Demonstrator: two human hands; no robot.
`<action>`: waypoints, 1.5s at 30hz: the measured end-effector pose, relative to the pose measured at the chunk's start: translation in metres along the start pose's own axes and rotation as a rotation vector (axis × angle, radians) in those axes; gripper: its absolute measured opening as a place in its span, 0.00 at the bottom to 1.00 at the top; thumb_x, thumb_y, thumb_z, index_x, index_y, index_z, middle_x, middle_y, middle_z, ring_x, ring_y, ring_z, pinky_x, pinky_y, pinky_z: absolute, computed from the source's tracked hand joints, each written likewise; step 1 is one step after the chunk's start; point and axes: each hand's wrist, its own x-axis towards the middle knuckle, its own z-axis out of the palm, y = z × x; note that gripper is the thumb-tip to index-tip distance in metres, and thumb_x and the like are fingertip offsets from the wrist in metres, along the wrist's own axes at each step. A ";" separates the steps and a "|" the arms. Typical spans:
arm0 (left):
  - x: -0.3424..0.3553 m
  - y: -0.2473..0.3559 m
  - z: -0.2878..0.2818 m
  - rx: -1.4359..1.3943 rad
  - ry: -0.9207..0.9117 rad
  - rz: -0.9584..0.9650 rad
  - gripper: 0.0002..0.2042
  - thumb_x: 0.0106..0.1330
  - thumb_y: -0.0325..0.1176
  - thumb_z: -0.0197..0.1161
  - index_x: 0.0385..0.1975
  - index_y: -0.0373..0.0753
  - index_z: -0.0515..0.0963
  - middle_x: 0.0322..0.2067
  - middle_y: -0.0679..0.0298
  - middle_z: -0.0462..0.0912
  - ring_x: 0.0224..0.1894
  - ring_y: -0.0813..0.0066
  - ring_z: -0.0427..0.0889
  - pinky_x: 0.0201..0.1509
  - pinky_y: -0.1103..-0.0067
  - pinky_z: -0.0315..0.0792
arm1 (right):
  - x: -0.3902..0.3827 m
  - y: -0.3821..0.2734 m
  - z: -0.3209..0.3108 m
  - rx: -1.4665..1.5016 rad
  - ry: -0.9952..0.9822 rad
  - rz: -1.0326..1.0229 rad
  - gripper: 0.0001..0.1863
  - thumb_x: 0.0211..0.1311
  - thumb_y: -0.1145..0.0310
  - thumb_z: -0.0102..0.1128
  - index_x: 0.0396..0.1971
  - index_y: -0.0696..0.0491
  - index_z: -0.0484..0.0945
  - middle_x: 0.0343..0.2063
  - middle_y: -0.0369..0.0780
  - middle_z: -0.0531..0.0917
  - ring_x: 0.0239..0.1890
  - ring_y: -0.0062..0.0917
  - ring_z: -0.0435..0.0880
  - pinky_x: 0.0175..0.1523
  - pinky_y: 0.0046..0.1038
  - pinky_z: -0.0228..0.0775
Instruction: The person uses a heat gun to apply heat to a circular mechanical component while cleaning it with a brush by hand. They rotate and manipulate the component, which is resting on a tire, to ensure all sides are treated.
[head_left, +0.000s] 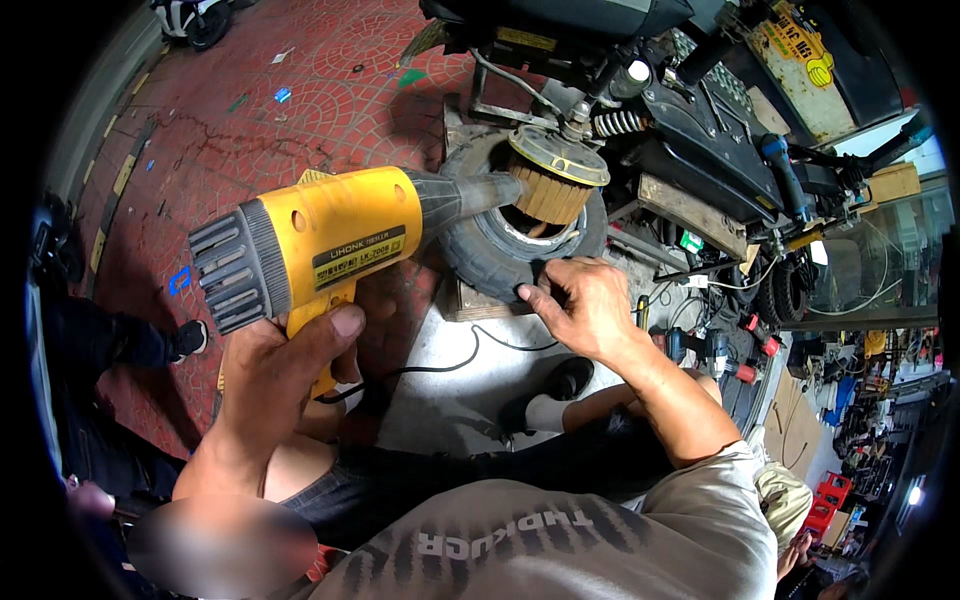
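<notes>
Bright pale floor (480, 395), glaring lamp (915, 495) at right, bent edges, lower-left blur, far right perhaps soft

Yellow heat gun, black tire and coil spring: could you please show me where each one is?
Heat gun (345, 225): head view, on its yellow body.
Tire (475, 258): head view, on its black rubber.
Coil spring (616, 123): head view, on its pale coils.

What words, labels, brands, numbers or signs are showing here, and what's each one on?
I won't copy out wording, but here is where it stands:
Yellow heat gun in the left hand: dark label with pale print, its smaller lines hard to read.
Orange-yellow sticker, upper right: large dark characters beside a thumbs-up drawing.
Grey shirt: pale lettering across the chest.
Yellowish label, top: too small to read.
</notes>
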 end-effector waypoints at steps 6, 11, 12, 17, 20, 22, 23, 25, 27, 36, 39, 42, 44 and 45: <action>0.001 -0.005 0.003 -0.025 -0.003 0.044 0.22 0.72 0.37 0.65 0.61 0.31 0.75 0.45 0.51 0.88 0.27 0.85 0.81 0.30 0.87 0.76 | -0.002 0.001 0.000 -0.007 -0.025 -0.005 0.18 0.62 0.57 0.70 0.23 0.54 0.77 0.20 0.44 0.82 0.29 0.45 0.84 0.40 0.45 0.71; 0.001 -0.002 0.005 -0.023 -0.004 0.018 0.22 0.71 0.36 0.65 0.60 0.31 0.76 0.45 0.52 0.88 0.27 0.85 0.81 0.30 0.87 0.76 | -0.003 0.000 -0.001 -0.004 -0.020 -0.025 0.17 0.63 0.58 0.70 0.23 0.53 0.77 0.20 0.44 0.82 0.30 0.44 0.84 0.42 0.44 0.71; 0.001 -0.003 0.004 -0.019 -0.006 0.011 0.22 0.71 0.36 0.65 0.60 0.31 0.76 0.45 0.52 0.88 0.27 0.84 0.81 0.30 0.87 0.76 | -0.003 0.000 0.000 -0.006 -0.015 -0.028 0.17 0.63 0.58 0.70 0.23 0.53 0.77 0.20 0.44 0.82 0.30 0.44 0.84 0.42 0.44 0.71; 0.003 -0.004 0.004 -0.016 -0.017 -0.016 0.21 0.72 0.35 0.65 0.60 0.32 0.76 0.45 0.53 0.88 0.27 0.84 0.81 0.30 0.87 0.76 | -0.005 0.001 0.000 0.002 -0.006 -0.036 0.17 0.63 0.58 0.70 0.23 0.53 0.76 0.20 0.43 0.83 0.31 0.43 0.84 0.42 0.43 0.71; 0.001 -0.006 0.005 -0.013 -0.022 -0.016 0.20 0.72 0.34 0.65 0.60 0.32 0.76 0.45 0.54 0.88 0.26 0.84 0.81 0.30 0.87 0.76 | -0.004 0.000 -0.001 -0.014 -0.024 -0.032 0.17 0.63 0.58 0.70 0.23 0.53 0.76 0.21 0.43 0.83 0.31 0.43 0.83 0.42 0.43 0.71; 0.001 -0.008 0.004 -0.005 -0.030 -0.011 0.20 0.72 0.34 0.65 0.60 0.32 0.76 0.45 0.54 0.88 0.26 0.84 0.81 0.30 0.87 0.77 | -0.004 -0.001 -0.001 -0.017 -0.025 -0.028 0.17 0.63 0.58 0.70 0.23 0.53 0.76 0.21 0.43 0.83 0.31 0.43 0.83 0.42 0.43 0.70; 0.001 -0.007 0.004 -0.005 -0.028 -0.012 0.20 0.72 0.34 0.65 0.59 0.32 0.76 0.45 0.54 0.88 0.26 0.84 0.81 0.30 0.87 0.77 | -0.004 0.000 -0.001 -0.017 -0.027 -0.027 0.17 0.63 0.58 0.70 0.23 0.53 0.76 0.21 0.43 0.83 0.31 0.43 0.83 0.42 0.43 0.70; 0.001 -0.007 0.004 -0.004 -0.024 -0.013 0.19 0.72 0.33 0.65 0.59 0.32 0.77 0.45 0.54 0.88 0.26 0.84 0.81 0.30 0.87 0.77 | -0.004 0.001 -0.001 -0.018 -0.029 -0.026 0.17 0.63 0.58 0.70 0.23 0.53 0.76 0.21 0.43 0.83 0.31 0.43 0.83 0.42 0.43 0.70; 0.002 -0.007 0.006 -0.024 -0.001 0.010 0.20 0.72 0.34 0.64 0.60 0.31 0.77 0.45 0.54 0.88 0.27 0.83 0.81 0.30 0.87 0.76 | -0.004 0.002 0.001 -0.016 -0.023 -0.032 0.17 0.63 0.58 0.70 0.23 0.53 0.76 0.21 0.44 0.83 0.31 0.44 0.83 0.42 0.43 0.70; 0.007 -0.003 0.005 -0.061 0.069 0.117 0.25 0.70 0.41 0.65 0.60 0.29 0.77 0.44 0.52 0.87 0.25 0.83 0.81 0.28 0.87 0.75 | -0.004 0.002 0.000 -0.012 -0.009 -0.044 0.17 0.63 0.58 0.70 0.24 0.54 0.77 0.21 0.45 0.82 0.30 0.45 0.83 0.42 0.44 0.71; 0.009 -0.004 0.004 -0.064 0.058 0.086 0.25 0.70 0.41 0.65 0.59 0.29 0.77 0.44 0.52 0.88 0.24 0.82 0.81 0.27 0.87 0.75 | -0.004 0.001 -0.002 -0.016 -0.013 -0.040 0.17 0.63 0.58 0.70 0.24 0.54 0.77 0.21 0.46 0.82 0.30 0.45 0.84 0.42 0.45 0.71; 0.008 -0.004 0.005 -0.069 0.053 0.054 0.24 0.70 0.41 0.66 0.59 0.29 0.77 0.44 0.52 0.88 0.24 0.82 0.81 0.27 0.87 0.75 | -0.004 0.002 -0.001 -0.028 -0.011 -0.040 0.17 0.62 0.57 0.70 0.24 0.54 0.77 0.21 0.46 0.82 0.31 0.45 0.84 0.42 0.45 0.71; 0.008 -0.005 0.007 -0.076 0.043 0.046 0.24 0.70 0.41 0.66 0.59 0.29 0.78 0.44 0.52 0.88 0.24 0.82 0.81 0.27 0.87 0.75 | -0.004 0.001 -0.001 -0.028 -0.002 -0.043 0.17 0.62 0.57 0.70 0.24 0.54 0.77 0.20 0.47 0.81 0.31 0.46 0.84 0.42 0.45 0.71; 0.008 -0.006 0.007 -0.082 0.032 0.046 0.24 0.70 0.41 0.66 0.59 0.29 0.78 0.44 0.52 0.88 0.25 0.82 0.81 0.27 0.87 0.75 | -0.004 0.003 -0.001 -0.019 0.012 -0.058 0.17 0.62 0.57 0.71 0.24 0.54 0.77 0.20 0.46 0.81 0.29 0.46 0.83 0.41 0.45 0.71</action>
